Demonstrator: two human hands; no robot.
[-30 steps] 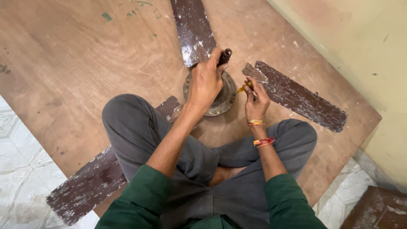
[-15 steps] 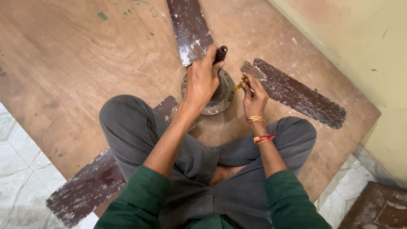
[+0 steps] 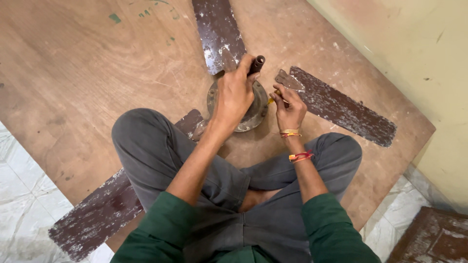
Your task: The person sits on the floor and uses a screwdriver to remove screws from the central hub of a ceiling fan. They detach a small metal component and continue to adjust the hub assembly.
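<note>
I am gripping the dark fan shaft point(image 3: 257, 63) with my left hand point(image 3: 236, 95) at the upper centre, over the motor hub point(image 3: 253, 114), while my right hand point(image 3: 288, 108), just right of it, is pinching a yellow-handled tool point(image 3: 271, 99) pointing left toward the hub.

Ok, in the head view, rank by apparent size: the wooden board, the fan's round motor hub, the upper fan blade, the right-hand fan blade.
1. wooden board, by far the largest.
2. right-hand fan blade.
3. upper fan blade, though the frame cuts off its top, so the blades' order is unsure.
4. motor hub, partly covered by the left hand.
</note>
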